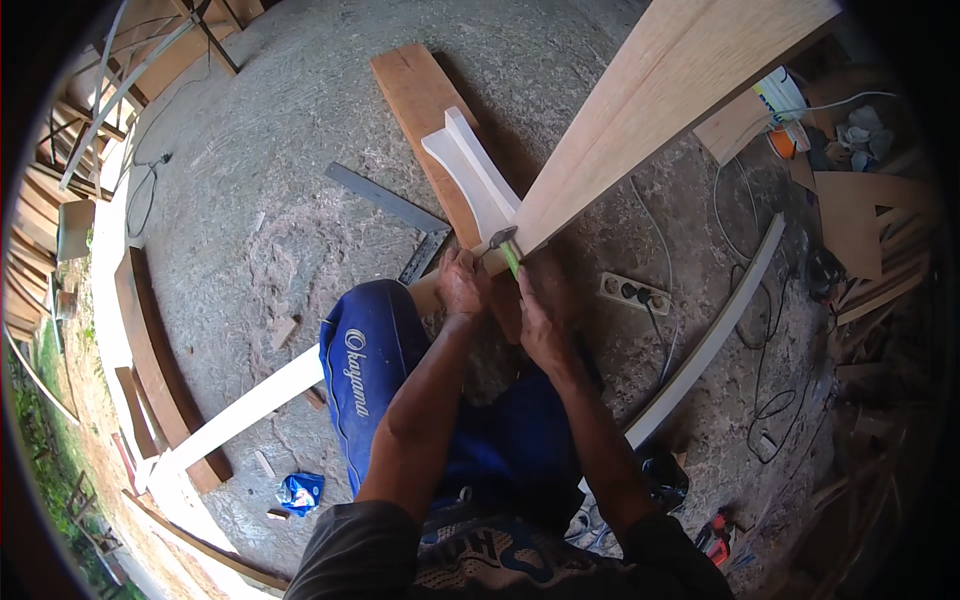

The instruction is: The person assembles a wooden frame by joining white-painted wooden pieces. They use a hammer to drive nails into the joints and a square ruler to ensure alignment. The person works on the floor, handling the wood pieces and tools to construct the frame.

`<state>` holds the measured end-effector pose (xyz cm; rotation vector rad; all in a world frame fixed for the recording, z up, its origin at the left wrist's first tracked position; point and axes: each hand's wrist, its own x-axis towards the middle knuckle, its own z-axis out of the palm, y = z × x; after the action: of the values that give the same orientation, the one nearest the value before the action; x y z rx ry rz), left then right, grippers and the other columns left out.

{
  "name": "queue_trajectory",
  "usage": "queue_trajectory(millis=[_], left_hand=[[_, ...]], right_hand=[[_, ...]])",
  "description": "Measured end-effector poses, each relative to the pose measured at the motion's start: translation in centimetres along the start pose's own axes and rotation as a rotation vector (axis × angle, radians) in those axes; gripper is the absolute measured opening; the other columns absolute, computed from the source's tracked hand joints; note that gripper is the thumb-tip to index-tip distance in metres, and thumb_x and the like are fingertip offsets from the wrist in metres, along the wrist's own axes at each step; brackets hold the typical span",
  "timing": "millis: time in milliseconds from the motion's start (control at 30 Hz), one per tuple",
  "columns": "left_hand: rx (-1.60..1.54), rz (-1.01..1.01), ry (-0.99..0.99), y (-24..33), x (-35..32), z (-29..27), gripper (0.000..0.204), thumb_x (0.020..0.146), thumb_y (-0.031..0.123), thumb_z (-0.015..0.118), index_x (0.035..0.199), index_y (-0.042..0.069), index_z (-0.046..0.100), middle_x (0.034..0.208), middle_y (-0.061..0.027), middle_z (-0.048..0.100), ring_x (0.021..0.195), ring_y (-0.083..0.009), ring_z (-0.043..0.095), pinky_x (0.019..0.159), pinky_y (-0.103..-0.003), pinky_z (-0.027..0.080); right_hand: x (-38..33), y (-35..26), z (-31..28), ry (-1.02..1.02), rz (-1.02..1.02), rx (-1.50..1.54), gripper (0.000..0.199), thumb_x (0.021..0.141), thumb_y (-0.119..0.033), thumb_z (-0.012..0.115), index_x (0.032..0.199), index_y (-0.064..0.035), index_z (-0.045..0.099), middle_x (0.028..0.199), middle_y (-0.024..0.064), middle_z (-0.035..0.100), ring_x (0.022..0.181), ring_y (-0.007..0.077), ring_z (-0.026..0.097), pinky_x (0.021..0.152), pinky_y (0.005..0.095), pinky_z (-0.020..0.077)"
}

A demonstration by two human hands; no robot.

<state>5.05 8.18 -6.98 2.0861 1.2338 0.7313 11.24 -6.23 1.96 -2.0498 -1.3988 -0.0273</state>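
My right hand (542, 325) is closed round the green handle of a hammer (512, 255). The hammer's dark head lies close to a joint between pale wooden pieces. Just left of it, my left hand (463, 283) is pinched at the joint; what its fingers hold, if anything, is hidden. A wide pale board (660, 110) rises from the joint toward the upper right. Beyond the hands, a pale curved wooden piece (475, 180) meets it, over a brown plank (410, 85). A long pale beam (250, 405) runs from the lower left, under my knee, toward my left hand.
A metal try square (385, 203) lies left of the plank. To the right are a power strip (635, 293) with cords and a curved pale slat (720, 320). A brown beam (165, 370) and a blue packet (300, 492) lie left. Wood scraps (885, 290) crowd the far right.
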Motion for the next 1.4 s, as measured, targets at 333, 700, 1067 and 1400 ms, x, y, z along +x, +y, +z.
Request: queue_trajectory(millis=[333, 700, 1067, 1400], left_hand=[[0.019, 0.030, 0.029, -0.4, 0.0, 0.7, 0.007, 0.082, 0.015, 0.067, 0.082, 0.008, 0.066, 0.091, -0.0131, 0.064, 0.094, -0.0359, 0.062, 0.080, -0.047, 0.050], [0.078, -0.018, -0.037, 0.6, 0.1, 0.2, 0.011, 0.080, 0.020, 0.071, 0.087, 0.011, 0.071, 0.098, -0.0082, 0.067, 0.097, -0.0330, 0.064, 0.081, -0.045, 0.053], [0.070, -0.020, -0.040, 0.9, 0.2, 0.1, 0.008, 0.081, 0.019, 0.071, 0.083, 0.011, 0.071, 0.094, -0.0097, 0.068, 0.095, -0.0336, 0.064, 0.081, -0.045, 0.053], [0.062, 0.115, -0.028, -0.8, -0.8, 0.9, 0.014, 0.081, 0.026, 0.073, 0.085, 0.013, 0.070, 0.095, -0.0070, 0.067, 0.096, -0.0316, 0.063, 0.082, -0.043, 0.051]], right_hand=[[-1.4, 0.5, -1.3, -0.064, 0.149, 0.126, 0.053, 0.100, -0.004, 0.052, 0.152, -0.0054, 0.040, 0.134, 0.0267, 0.060, 0.115, 0.0433, 0.063, 0.092, 0.0470, 0.0545], [-1.9, 1.3, 0.3, -0.153, 0.189, 0.131, 0.050, 0.102, -0.004, 0.047, 0.152, -0.0034, 0.039, 0.139, 0.0264, 0.057, 0.125, 0.0413, 0.059, 0.099, 0.0459, 0.0524], [-1.6, 0.4, 0.5, -0.162, 0.185, -0.059, 0.051, 0.099, 0.001, 0.053, 0.148, 0.0011, 0.042, 0.137, 0.0263, 0.057, 0.124, 0.0421, 0.058, 0.097, 0.0438, 0.0545], [-4.0, -0.4, -2.7, -0.209, 0.307, 0.022, 0.052, 0.101, -0.007, 0.051, 0.151, -0.0038, 0.039, 0.133, 0.0243, 0.061, 0.111, 0.0411, 0.066, 0.087, 0.0450, 0.0573]])
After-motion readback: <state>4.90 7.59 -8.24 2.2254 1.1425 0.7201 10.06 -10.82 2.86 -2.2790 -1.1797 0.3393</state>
